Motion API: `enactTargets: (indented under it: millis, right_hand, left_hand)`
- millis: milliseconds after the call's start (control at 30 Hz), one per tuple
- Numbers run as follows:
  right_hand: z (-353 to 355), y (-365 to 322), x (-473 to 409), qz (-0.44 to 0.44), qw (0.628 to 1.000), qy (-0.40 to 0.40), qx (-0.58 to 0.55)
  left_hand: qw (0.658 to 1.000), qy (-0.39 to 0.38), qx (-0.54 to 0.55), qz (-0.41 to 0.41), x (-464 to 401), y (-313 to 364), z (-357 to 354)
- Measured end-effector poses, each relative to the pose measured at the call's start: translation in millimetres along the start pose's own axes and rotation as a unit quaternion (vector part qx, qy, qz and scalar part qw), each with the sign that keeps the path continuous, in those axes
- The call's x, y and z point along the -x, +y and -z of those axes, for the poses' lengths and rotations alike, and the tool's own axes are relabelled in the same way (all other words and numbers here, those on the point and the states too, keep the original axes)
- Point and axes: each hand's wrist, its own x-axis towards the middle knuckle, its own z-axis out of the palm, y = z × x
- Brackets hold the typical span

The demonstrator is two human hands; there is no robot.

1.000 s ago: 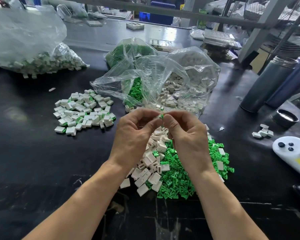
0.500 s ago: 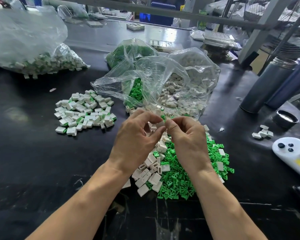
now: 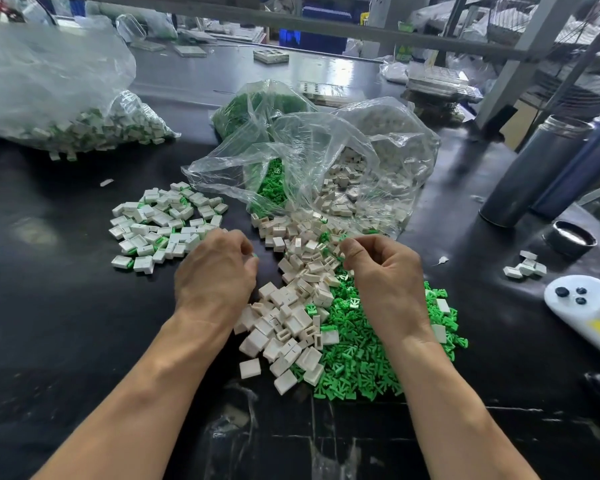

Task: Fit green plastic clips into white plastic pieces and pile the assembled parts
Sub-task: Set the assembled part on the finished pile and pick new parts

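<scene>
**Operator:** What do my hands hold at this step?

**Manual:** Your left hand (image 3: 219,268) has its fingers curled inward around a small part; a green edge shows at the fingertips, so judge it to be an assembled part. Your right hand (image 3: 381,271) has thumb and forefinger pinched together above the loose stock. Whether a part sits in that pinch cannot be told.

**Operator:** Where does the held part go?

**Manual:** The pile of assembled parts (image 3: 163,226) lies on the desk (image 3: 49,341) to the left of your left hand and slightly farther from you. The left hand is the nearer hand, just beside the pile's right edge. The deposit therefore calls for a short leftward and forward move. Nothing stands between the hand and the pile.

**Operator:** Where is the next stock?

**Manual:** The white plastic pieces (image 3: 291,317) lie between your hands, running from the bag mouth toward you. The green plastic clips (image 3: 361,355) lie under and beside your right wrist, touching the white pieces. The right hand is nearer to both.

**Operator:** What else is around?

**Manual:** The open clear bag (image 3: 312,161) lies beyond the stock. A filled bag (image 3: 66,98) lies far left. Two cylindrical bottles (image 3: 534,168), a round lid (image 3: 574,239) and a few white pieces (image 3: 525,268) lie to the right, well apart from the work.
</scene>
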Motion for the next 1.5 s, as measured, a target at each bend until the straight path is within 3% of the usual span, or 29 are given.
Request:
enactTargets:
  millis: [200,400,533,667,800,1033,1400,1500]
  right_hand:
    - [7,1,-3,-0.008,0.999,0.017,0.026]
    - [10,1,-4,-0.020,0.998,0.013,0.064]
    - [13,3,-5,-0.012,0.993,0.008,0.114]
    - [21,2,-10,-0.021,0.976,0.010,0.218]
    - [31,-1,-13,-0.040,0.964,0.011,0.262]
    - [33,-3,-10,-0.091,0.955,-0.095,0.265]
    - [30,0,-12,-0.047,0.933,-0.147,0.324]
    - [32,2,-11,-0.028,0.942,-0.129,0.310]
  left_hand:
    - [0.997,-0.011,-0.054,0.057,-9,-7,1]
    - [0.996,0.009,-0.072,0.055,-10,-8,3]
    - [1.000,0.027,0.007,-0.002,-4,-4,2]
    - [0.996,-0.023,0.073,-0.040,2,6,-4]
    - [0.992,-0.070,0.104,-0.032,5,12,-10]
    - [0.988,-0.107,0.114,0.003,5,15,-14]
    - [0.969,-0.106,0.221,0.034,4,16,-11]
    - [0.952,-0.098,0.287,0.031,3,17,-7]
